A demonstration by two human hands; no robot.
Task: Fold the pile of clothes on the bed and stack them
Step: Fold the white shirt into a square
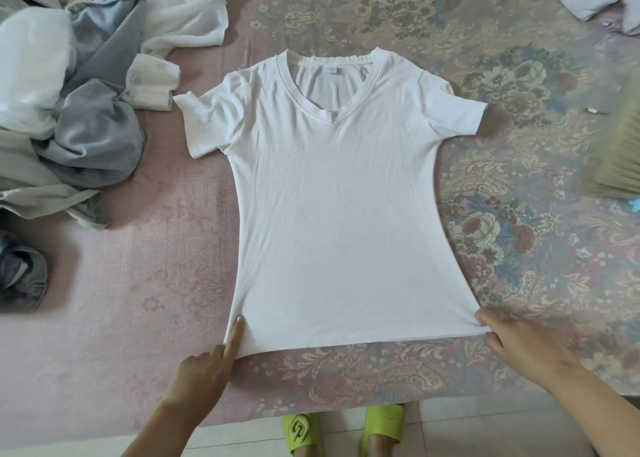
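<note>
The white T-shirt [332,193] lies flat on the bed [138,283], collar pointing away, long axis near-to-far. Left hand [204,363] and right hand [519,345] pinch its hem corners.

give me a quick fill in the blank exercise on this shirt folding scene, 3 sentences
1. The white t-shirt spread flat on the bed has a ____-shaped neckline.
2. The left hand and right hand each hold a corner of the shirt's ____ hem.
3. The pile of unfolded clothes lies to the shirt's ____.

Missing words: V; bottom; left
</note>
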